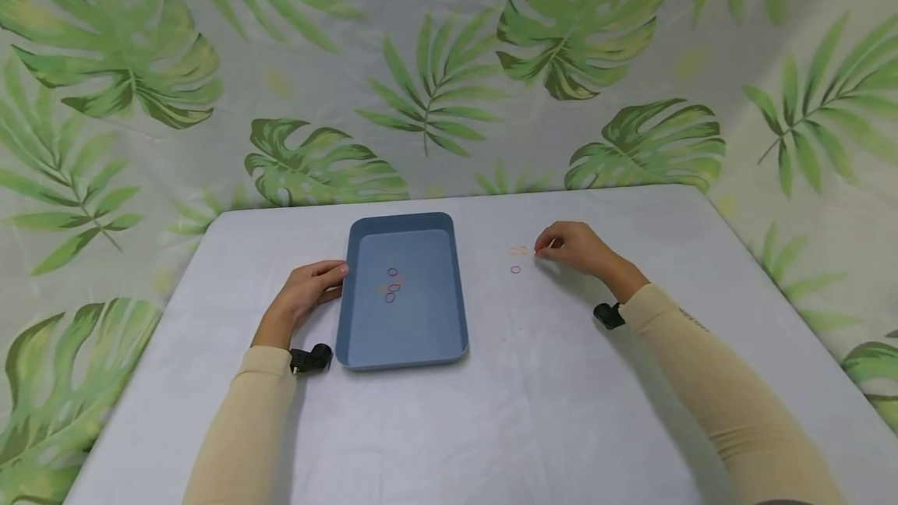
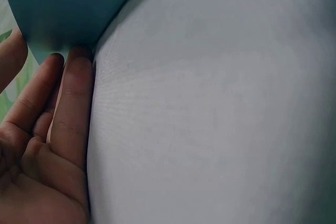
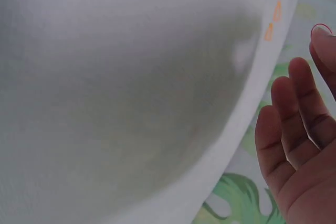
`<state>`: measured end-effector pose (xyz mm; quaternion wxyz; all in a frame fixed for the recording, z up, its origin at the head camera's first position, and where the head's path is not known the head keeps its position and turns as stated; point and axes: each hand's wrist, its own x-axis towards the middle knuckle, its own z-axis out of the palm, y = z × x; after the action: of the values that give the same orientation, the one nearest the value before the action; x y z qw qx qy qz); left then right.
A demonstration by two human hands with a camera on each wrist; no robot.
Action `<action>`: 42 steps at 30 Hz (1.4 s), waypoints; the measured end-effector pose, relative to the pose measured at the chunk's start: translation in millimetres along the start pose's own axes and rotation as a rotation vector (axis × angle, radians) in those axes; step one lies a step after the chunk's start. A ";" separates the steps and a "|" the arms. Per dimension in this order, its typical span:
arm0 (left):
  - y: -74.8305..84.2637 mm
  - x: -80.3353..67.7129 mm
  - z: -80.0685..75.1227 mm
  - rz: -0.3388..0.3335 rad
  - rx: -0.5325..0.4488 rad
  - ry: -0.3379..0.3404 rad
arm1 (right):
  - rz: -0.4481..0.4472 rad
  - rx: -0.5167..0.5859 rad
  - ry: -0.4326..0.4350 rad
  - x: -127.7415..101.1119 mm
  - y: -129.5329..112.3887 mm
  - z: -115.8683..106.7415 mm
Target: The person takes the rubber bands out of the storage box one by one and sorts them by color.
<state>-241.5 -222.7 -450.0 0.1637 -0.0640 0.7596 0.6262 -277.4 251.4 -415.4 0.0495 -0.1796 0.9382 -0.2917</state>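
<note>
A blue tray (image 1: 343, 310) lies on the white table and holds several small rubber bands (image 1: 393, 285), red and purple. My left hand (image 1: 330, 277) rests flat on the table, its straight fingers (image 2: 73, 98) touching the tray's (image 2: 63, 3) left wall. Right of the tray my right hand (image 1: 540, 251) pinches a red rubber band (image 3: 321, 27) at its fingertips. Just left of it lie pale orange bands (image 1: 517, 251) and one red band (image 1: 515, 269) on the cloth. The orange bands (image 3: 273, 22) also show in the right wrist view.
The white tablecloth (image 1: 533, 396) covers the whole table. A leaf-print curtain (image 1: 435, 84) hangs behind and to both sides. A small black camera (image 1: 311, 358) sits on each wrist.
</note>
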 end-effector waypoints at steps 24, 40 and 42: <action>-0.6 -0.7 1.2 -0.007 0.008 0.022 | 0.060 -0.066 -0.084 5.7 -5.9 17.9; 0.2 0.5 0.5 -0.005 0.008 0.017 | 0.055 -0.094 -0.092 7.5 -10.3 20.2; -0.6 1.0 0.8 -0.007 0.003 0.016 | 0.061 -0.094 -0.098 7.5 -11.4 20.7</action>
<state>-242.2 -221.9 -451.0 0.1598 -0.0716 0.7615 0.6240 -276.7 228.9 -425.9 0.0956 -0.1671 0.9524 -0.2365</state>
